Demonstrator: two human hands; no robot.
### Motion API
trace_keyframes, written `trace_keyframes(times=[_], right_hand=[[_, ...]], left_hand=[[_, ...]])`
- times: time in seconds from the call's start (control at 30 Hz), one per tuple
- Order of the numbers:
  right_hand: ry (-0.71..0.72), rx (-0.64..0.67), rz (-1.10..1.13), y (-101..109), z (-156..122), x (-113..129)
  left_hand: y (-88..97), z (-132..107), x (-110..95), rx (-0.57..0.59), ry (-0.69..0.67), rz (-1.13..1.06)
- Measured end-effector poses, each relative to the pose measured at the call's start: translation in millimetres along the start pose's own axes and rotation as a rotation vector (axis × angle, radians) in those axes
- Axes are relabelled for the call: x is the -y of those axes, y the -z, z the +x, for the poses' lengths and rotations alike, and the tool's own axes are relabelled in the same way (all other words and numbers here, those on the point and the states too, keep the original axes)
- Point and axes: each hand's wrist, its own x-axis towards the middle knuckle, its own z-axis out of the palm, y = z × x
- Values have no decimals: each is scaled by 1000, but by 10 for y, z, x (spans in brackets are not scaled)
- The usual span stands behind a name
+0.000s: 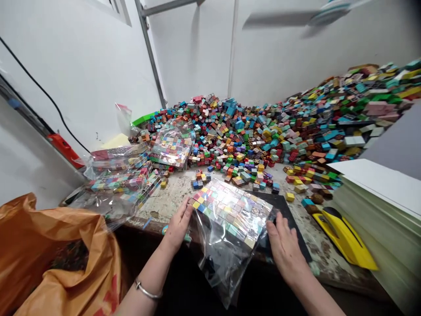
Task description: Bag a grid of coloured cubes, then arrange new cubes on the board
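Note:
A clear plastic bag (226, 267) with a sheet of small colourful mosaic tiles (230, 210) inside lies over a black board (289, 219) at the table's front edge. Its loose lower end hangs over that edge. My left hand (177, 224) is closed at the bag's left side, thumb and fingers by the tile corner. At the opposite side my right hand (286, 245) grips the bag's right edge, fingertips near the upper right corner. Behind the bag are several loose small blocks (200, 177).
A large heap of coloured blocks (230, 131) is piled against the wall. More bagged tile sheets (118, 180) lie at the left, above an orange sack (101, 245). A yellow stapler-like tool (348, 241) lies at right, beside white sheets stacked high (381, 184).

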Motion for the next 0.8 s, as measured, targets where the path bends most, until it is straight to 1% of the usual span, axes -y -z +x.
trace_keyframes(times=[0.1,0.23,0.33,0.4,0.53,0.6,0.67,0.73,0.8], right_hand=[[-21,0,24,32,32,42],[-133,-30,109,207,100,96],[-175,-30,163,348,152,68],[-158,-28,190,389,187,29],[-180,-26,218,339,248,-8],[-186,-24,205,291,270,6],[-160,-23,176,259,283,33],[-128,-25,152,257,281,59],[-138,-22,155,285,268,70]], left_hand=[[-108,-101,-32,28,-50,-7],[-264,-240,-88,94,-112,52],[-328,-250,-140,102,-174,101],[-355,-219,-183,116,-168,104],[-431,-180,-251,200,-121,54],[-474,-187,-255,195,-145,92],[-501,-197,-240,179,-183,170],[-501,-199,-221,175,-208,236],[-477,-185,-201,195,-206,244]])
